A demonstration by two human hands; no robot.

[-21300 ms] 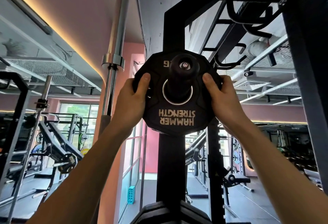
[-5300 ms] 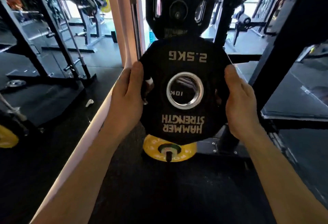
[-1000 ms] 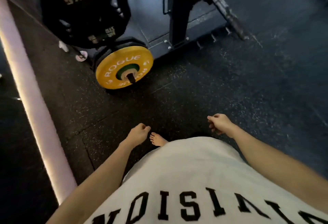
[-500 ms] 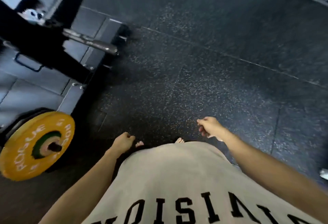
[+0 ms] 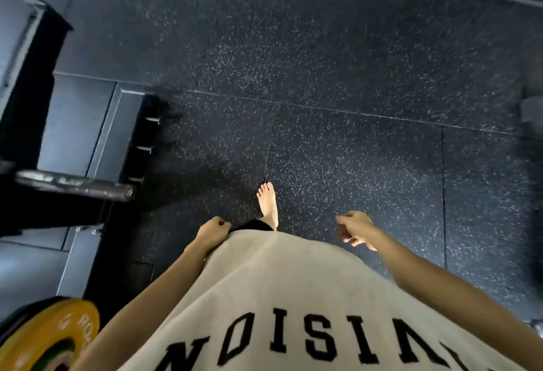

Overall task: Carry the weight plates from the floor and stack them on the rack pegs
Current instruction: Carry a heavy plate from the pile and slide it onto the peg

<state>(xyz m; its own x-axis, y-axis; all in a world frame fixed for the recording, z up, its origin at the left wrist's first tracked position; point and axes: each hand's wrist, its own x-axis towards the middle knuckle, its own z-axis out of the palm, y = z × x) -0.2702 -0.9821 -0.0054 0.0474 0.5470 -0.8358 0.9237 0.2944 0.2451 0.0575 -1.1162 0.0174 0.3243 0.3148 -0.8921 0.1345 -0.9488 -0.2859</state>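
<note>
Weight plates waiting to be carried are nowhere in this view; the only plate showing is the yellow plate [image 5: 48,338] at the lower left corner, sitting low by the rack base [image 5: 88,132] and partly cut off by the frame edge. A bare metal peg [image 5: 76,185] juts out of the rack on the left with nothing on it. The speckled rubber floor [image 5: 338,82] ahead carries no plate in view. Both hands are empty: the left hand [image 5: 213,231] is curled loosely at the hem of the beige shirt [image 5: 279,297], and the right hand [image 5: 354,228] hangs out to the side with fingers loosely bent, holding nothing. One bare foot [image 5: 268,204] is planted forward on the floor. This reads as the gap between loads, a walk with empty hands. The next move probably calls for finding a plate on the floor, bending down and taking it with both hands at its rim.
</note>
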